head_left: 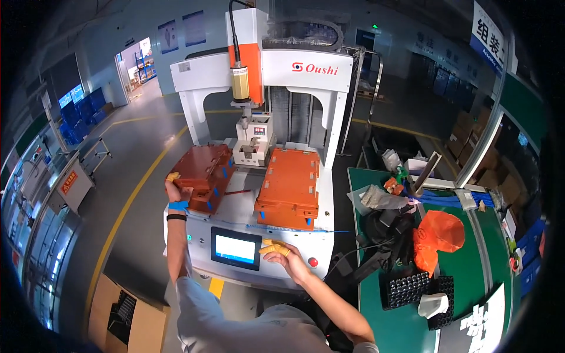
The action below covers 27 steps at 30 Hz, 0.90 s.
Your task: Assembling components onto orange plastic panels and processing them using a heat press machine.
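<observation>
A white desktop machine with a gantry carries two orange-brown box-like fixtures side by side. My left hand (173, 189), with yellow finger covers and a blue band at the wrist, grips the near left edge of the left fixture (203, 163); some of its fingers are hidden. The right fixture (289, 183) lies flat with blue tabs along its near side, and neither hand touches it. My right hand (279, 253), also in yellow finger covers, hovers by the right edge of the lit touchscreen (236, 249), fingers stretched leftward and holding nothing.
Above the fixtures hangs the machine's spindle head (240, 82). A red button (313, 262) sits right of my right hand. The green bench (376, 320) at right bears an orange bag (438, 232), black trays (407, 290) and cables. An open carton (147, 323) stands lower left.
</observation>
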Motion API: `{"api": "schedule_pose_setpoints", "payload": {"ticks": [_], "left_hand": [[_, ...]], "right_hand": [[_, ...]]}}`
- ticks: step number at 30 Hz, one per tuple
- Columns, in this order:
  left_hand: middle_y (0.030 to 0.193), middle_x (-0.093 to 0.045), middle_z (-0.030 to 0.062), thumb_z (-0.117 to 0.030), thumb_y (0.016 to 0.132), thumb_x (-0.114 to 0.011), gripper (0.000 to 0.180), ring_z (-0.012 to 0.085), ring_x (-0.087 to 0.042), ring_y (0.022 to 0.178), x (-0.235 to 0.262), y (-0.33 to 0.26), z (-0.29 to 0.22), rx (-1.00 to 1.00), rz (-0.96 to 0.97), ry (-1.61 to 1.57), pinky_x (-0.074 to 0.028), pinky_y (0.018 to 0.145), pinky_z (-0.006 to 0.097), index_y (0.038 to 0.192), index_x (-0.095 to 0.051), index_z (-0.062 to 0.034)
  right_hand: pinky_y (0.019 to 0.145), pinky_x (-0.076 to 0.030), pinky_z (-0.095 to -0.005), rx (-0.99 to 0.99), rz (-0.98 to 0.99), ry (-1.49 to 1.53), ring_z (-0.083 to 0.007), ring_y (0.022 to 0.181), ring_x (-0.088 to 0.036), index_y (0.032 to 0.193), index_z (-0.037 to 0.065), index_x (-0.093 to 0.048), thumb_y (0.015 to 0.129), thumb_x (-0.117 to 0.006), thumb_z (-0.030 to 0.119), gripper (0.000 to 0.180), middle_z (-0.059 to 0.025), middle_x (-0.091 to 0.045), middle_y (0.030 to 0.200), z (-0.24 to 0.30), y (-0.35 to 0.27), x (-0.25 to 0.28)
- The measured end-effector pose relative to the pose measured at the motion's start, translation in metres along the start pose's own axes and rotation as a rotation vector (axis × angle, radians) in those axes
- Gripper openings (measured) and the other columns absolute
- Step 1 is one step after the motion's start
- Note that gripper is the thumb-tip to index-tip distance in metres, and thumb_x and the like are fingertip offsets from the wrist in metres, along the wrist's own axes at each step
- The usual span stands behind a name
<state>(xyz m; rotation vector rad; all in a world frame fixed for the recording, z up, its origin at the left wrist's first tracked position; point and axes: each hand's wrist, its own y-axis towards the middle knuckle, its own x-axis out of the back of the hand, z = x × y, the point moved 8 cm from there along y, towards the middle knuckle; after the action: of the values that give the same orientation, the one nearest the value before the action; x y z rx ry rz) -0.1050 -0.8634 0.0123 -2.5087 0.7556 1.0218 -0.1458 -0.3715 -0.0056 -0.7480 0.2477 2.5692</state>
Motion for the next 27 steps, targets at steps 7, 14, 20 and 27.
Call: {"api": "schedule_pose_setpoints", "payload": {"ticks": [7,14,20,27], "left_hand": [[0.099,-0.066,-0.0019,-0.056,0.083,-0.054,0.038,0.021,-0.063,0.088,0.001,0.01,-0.008,-0.022,-0.021,0.086,-0.05,0.073,0.036,0.099,-0.06,-0.0218],[0.12,-0.066,-0.0034,-0.062,0.081,-0.052,0.055,0.0249,-0.061,0.102,-0.027,0.008,-0.001,0.114,-0.023,0.15,-0.048,0.079,0.041,0.121,-0.062,-0.0274],[0.119,-0.067,-0.0012,-0.054,0.085,-0.057,0.048,0.0249,-0.064,0.095,-0.042,0.001,0.012,0.147,-0.021,0.214,-0.051,0.08,0.041,0.124,-0.062,-0.0269],[0.109,-0.07,0.0054,-0.029,0.088,-0.069,0.034,0.0286,-0.07,0.094,0.025,0.023,-0.001,-0.265,-0.128,-0.113,-0.059,0.079,0.047,0.119,-0.063,-0.0156]], "right_hand": [[0.094,-0.053,-0.0334,-0.01,-0.068,-0.001,-0.0245,0.102,-0.068,0.136,-0.01,-0.044,0.104,-0.031,0.01,0.039,-0.0203,-0.064,0.117,0.004,-0.003,0.008],[0.092,-0.053,-0.0327,-0.03,-0.11,-0.027,-0.024,0.099,-0.068,0.135,-0.01,-0.045,0.099,-0.03,0.002,0.041,-0.02,-0.066,0.112,0.002,-0.004,0.009],[0.092,-0.052,-0.0303,0.005,-0.125,-0.049,-0.018,0.098,-0.068,0.138,-0.006,-0.047,0.1,-0.038,0.007,0.041,-0.0169,-0.069,0.114,0.001,-0.014,0.016],[0.088,-0.054,-0.0296,-0.013,-0.11,-0.079,-0.0184,0.095,-0.069,0.143,-0.002,-0.039,0.103,-0.041,0.012,0.043,-0.0179,-0.07,0.111,-0.002,-0.028,-0.001]]}}
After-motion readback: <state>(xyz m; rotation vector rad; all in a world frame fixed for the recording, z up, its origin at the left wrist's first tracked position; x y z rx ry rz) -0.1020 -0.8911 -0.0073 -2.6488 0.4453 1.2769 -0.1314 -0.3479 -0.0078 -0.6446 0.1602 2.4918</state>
